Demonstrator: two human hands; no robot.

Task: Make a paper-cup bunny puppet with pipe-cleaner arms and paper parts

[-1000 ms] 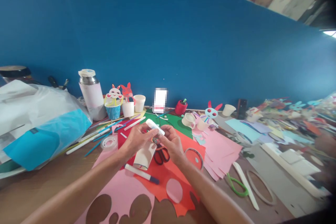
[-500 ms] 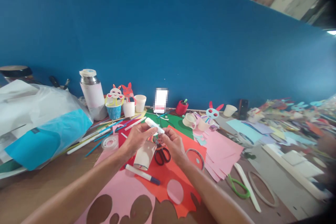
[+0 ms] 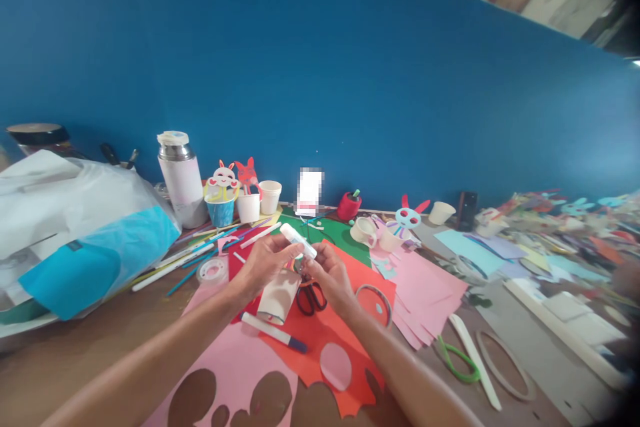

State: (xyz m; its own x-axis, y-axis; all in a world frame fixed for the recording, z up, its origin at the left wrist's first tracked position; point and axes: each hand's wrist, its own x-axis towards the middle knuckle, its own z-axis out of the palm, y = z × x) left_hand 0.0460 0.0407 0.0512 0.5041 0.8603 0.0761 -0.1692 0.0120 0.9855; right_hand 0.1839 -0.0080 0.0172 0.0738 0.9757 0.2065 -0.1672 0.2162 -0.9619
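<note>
Pinched at its upper left end by my left hand (image 3: pixel 265 260) is a short white tube that looks like a glue stick (image 3: pixel 299 241). My right hand (image 3: pixel 330 273) has its fingers closed round the lower right end. Just below both hands, a white paper cup (image 3: pixel 277 298) lies on its side. Black-handled scissors (image 3: pixel 312 298) rest beside it on the orange paper (image 3: pixel 360 290), their blades partly hidden by my hands. Nearer to me lies a white marker with a dark cap (image 3: pixel 274 333), and to its right a pink paper oval (image 3: pixel 336 367).
Pink paper with cut-out holes (image 3: pixel 245 360) covers the near table. Paper cups with animal figures (image 3: pixel 221 210), a flask (image 3: pixel 181 180) and a plastic bag (image 3: pixel 90 227) stand left. A tape roll (image 3: pixel 213 271) lies by several pens. Pink sheets (image 3: pixel 425 287) and a green pipe cleaner (image 3: pixel 457 363) lie right.
The whole view has shifted slightly, so things appear a little further right. Both hands keep their hold on the glue stick, with hardly any change in its tilt.
</note>
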